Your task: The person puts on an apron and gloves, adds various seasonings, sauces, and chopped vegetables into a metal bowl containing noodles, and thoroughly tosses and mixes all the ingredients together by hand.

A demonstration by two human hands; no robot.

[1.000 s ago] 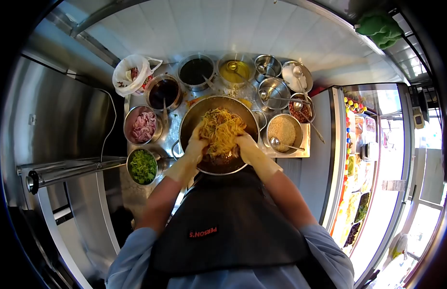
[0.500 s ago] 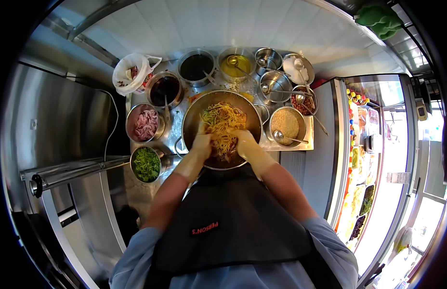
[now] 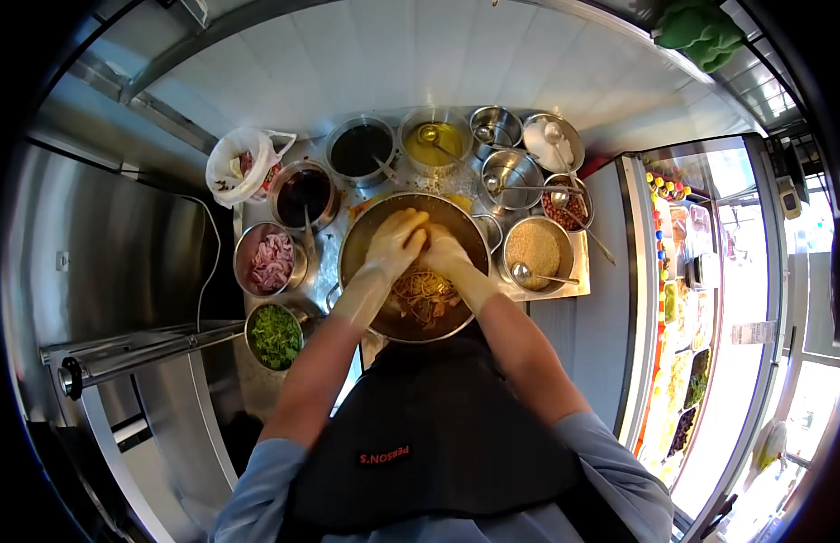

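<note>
A wide metal pot (image 3: 349, 262) with side handles sits in front of me, and both my gloved hands are inside it. My left hand (image 3: 397, 240) is over the far part of the pot, fingers closed and curled inward. Close against it, my right hand (image 3: 445, 253) is closed too, its fingertips mostly hidden. The two hands press together around sauced noodles; the portion between the palms is hidden. More noodles (image 3: 424, 294) show below the hands, near the pot's front side.
Left of the pot stand bowls of sliced onion (image 3: 272, 262) and chopped greens (image 3: 275, 337). Behind are dark liquids (image 3: 361, 151), yellow oil (image 3: 435, 143) and a white bag (image 3: 243, 166). Right are sesame seeds (image 3: 533, 253), peanuts (image 3: 565, 204) and ladles. A glass display case (image 3: 682, 308) stands further right.
Both hands have moved away from me across the pot and come together. The noodles, spread high between them before, are now partly covered by the hands.
</note>
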